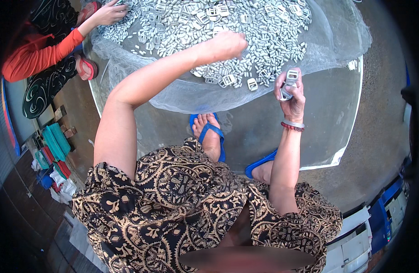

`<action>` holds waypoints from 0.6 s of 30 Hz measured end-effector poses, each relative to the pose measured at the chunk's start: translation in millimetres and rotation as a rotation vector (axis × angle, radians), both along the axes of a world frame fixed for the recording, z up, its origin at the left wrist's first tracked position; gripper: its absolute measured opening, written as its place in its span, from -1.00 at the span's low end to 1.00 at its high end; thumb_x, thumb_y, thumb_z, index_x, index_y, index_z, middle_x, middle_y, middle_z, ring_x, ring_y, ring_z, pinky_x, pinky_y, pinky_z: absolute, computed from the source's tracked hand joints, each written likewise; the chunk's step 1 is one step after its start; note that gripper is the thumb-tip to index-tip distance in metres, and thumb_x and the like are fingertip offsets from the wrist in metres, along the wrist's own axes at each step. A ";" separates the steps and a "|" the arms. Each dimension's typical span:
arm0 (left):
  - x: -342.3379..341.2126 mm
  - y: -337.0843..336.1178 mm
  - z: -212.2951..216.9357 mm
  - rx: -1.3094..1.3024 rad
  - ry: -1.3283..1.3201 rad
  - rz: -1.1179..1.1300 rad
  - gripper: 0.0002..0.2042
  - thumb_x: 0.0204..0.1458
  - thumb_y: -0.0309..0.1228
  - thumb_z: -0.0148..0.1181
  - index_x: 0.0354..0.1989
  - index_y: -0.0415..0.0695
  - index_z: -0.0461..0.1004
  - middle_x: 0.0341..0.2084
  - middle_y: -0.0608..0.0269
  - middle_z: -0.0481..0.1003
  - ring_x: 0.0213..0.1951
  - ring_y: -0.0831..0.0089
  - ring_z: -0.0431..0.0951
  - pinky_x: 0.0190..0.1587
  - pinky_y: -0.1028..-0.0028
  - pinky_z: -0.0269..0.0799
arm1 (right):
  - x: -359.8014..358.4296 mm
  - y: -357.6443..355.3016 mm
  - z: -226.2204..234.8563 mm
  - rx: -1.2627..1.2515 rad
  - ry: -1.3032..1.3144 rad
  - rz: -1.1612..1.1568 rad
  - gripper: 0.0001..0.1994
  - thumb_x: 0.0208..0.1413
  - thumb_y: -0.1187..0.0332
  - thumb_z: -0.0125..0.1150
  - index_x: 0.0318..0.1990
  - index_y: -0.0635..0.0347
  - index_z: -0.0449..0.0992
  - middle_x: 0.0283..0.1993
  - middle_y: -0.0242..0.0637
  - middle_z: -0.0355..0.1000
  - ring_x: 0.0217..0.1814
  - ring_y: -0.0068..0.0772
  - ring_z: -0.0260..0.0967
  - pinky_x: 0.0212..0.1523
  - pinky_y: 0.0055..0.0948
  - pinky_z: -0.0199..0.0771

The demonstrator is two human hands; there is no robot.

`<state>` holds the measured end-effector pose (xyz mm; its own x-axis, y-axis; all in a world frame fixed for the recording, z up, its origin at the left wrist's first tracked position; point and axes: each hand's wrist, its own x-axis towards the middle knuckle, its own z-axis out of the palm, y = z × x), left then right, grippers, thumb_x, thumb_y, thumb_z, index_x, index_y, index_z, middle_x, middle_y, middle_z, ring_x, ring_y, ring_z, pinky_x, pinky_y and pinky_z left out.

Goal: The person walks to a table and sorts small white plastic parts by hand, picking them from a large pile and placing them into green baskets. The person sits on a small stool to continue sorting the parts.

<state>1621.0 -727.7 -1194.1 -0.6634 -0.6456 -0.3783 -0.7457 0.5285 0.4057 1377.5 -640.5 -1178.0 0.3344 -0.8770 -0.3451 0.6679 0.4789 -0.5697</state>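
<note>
A wide pile of small silver pill-shaped metal pieces (182, 41), with flat slotted buckles mixed in, lies in front of me. My left hand (230, 44) reaches over the middle of the pile. Its fingers are curled in, slightly blurred, and what they may hold is hidden. To the right, just off the near edge of the pile, my right hand (293, 96) is raised and closed around silver buckles (291, 76), one showing above the fingers and another lower in the grip. A loose buckle (252, 84) lies at the pile's near edge.
Thin white netting (182, 101) lies under the pile, over a grey sheet (327, 113) with a pale border. At the far left, another person's hand (110, 12) touches the pieces. My feet in blue flip-flops (222, 144) rest near the pile. Coloured items (56, 141) lie left.
</note>
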 end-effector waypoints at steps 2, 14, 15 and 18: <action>1.7 -15.5 5.6 -0.053 0.073 0.122 -0.73 0.01 -0.14 0.13 -0.32 -0.07 0.56 -0.31 0.18 0.45 -0.30 0.16 0.54 -0.26 0.21 0.44 | 6.6 0.6 0.3 0.023 -0.109 0.010 -0.79 0.01 0.34 0.14 -0.32 0.17 0.24 -0.47 -0.14 0.35 -0.63 -0.45 0.24 -0.63 -0.53 0.27; 8.3 -33.5 44.0 0.751 0.964 0.471 -0.67 0.05 -0.19 -0.01 -0.21 -0.21 0.47 -0.24 0.20 0.40 -0.21 0.48 0.42 -0.47 0.47 0.40 | 48.8 35.8 -31.2 -0.431 1.768 0.746 -0.74 0.01 0.29 0.17 -0.14 0.15 0.40 -0.31 -0.08 0.47 -0.31 0.01 0.48 -0.34 -0.13 0.49; 8.4 -33.8 48.8 1.109 1.069 0.614 -0.65 0.05 -0.18 -0.05 -0.23 -0.25 0.44 -0.23 0.17 0.39 -0.19 0.49 0.40 -0.49 0.50 0.39 | 56.2 39.5 -33.0 -0.414 1.780 0.788 -0.74 0.00 0.33 0.17 -0.15 0.14 0.37 -0.31 -0.11 0.46 -0.32 -0.02 0.48 -0.35 -0.14 0.50; 3.0 -33.2 61.2 1.264 1.172 0.632 -0.60 0.05 -0.10 -0.14 -0.35 -0.26 0.39 -0.22 0.04 0.40 -0.27 0.38 0.44 -0.61 0.57 0.42 | 63.7 30.7 -32.1 -0.410 1.696 0.693 -0.72 -0.09 0.35 0.25 -0.17 0.16 0.49 -0.32 -0.09 0.49 -0.28 -0.03 0.46 -0.31 -0.15 0.44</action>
